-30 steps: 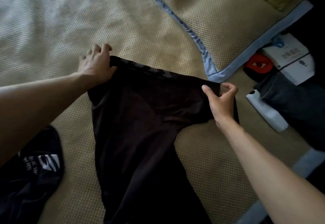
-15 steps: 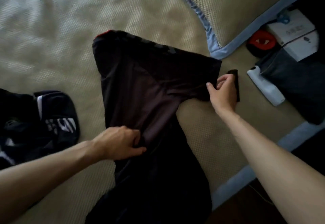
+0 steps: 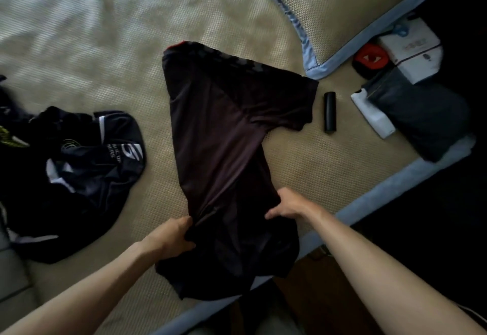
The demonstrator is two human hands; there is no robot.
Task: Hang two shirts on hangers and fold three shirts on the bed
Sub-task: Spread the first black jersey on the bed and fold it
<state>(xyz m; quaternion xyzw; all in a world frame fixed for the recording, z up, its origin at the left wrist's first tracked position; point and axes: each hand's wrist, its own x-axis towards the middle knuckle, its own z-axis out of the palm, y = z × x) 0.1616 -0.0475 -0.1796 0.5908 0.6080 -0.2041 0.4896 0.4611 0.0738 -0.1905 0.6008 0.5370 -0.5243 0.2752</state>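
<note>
A dark brown shirt [image 3: 224, 134] lies folded lengthwise on the woven bed mat [image 3: 105, 58], one sleeve pointing right, its hem hanging over the near edge. My left hand [image 3: 171, 237] pinches the shirt's left edge low on the body. Just to the right, my right hand [image 3: 287, 204] grips its right edge at about the same height. The cloth bunches between the two hands. A heap of dark shirts [image 3: 73, 176] with white print lies to the left.
A pillow with a blue border [image 3: 342, 13] sits at the upper right. A black cylinder [image 3: 330, 112] lies right of the sleeve. Further right are a white flat object [image 3: 374, 116], dark folded cloth [image 3: 421, 116], a red and black item [image 3: 371, 58] and a white box [image 3: 413, 47].
My right hand let go of the sleeve and came down to the shirt's lower right edge. My left hand slid lower along the left edge. The black cylinder now shows.
</note>
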